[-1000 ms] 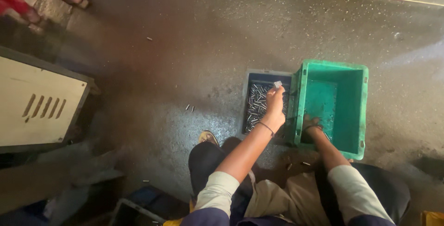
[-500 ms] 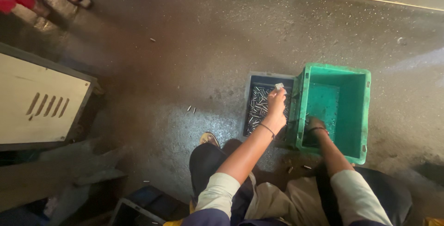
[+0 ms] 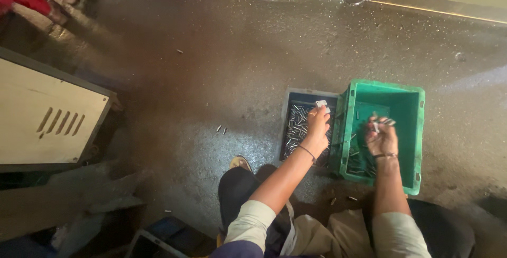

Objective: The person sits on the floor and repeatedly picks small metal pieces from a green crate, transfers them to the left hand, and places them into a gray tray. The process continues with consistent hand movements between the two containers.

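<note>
While the person squats on the concrete floor, head view shows both hands at work over two bins. Left hand hangs over the dark tray, fingers pinched narrow on a small pale piece at the fingertips; can't tell exactly what it is. Tray sits on the floor just beside the green crate, walls touching or nearly so, and is full of small metal pins. Right hand is inside the crate, curled round a few pins, tips poking out past the fingers. More pins lie on the crate bottom near its left wall.

Only one view, so no second angle on either grip.

Risks, judged from this: right-hand bundle looks loosely held, so a pin or two could slip and scatter. Stray pins lie on the floor already, plus a couple near the knees, easy to lose or step on. Left-hand pinch is at the very tips w/ little margin. A cream cabinet stands well apart at left.
</note>
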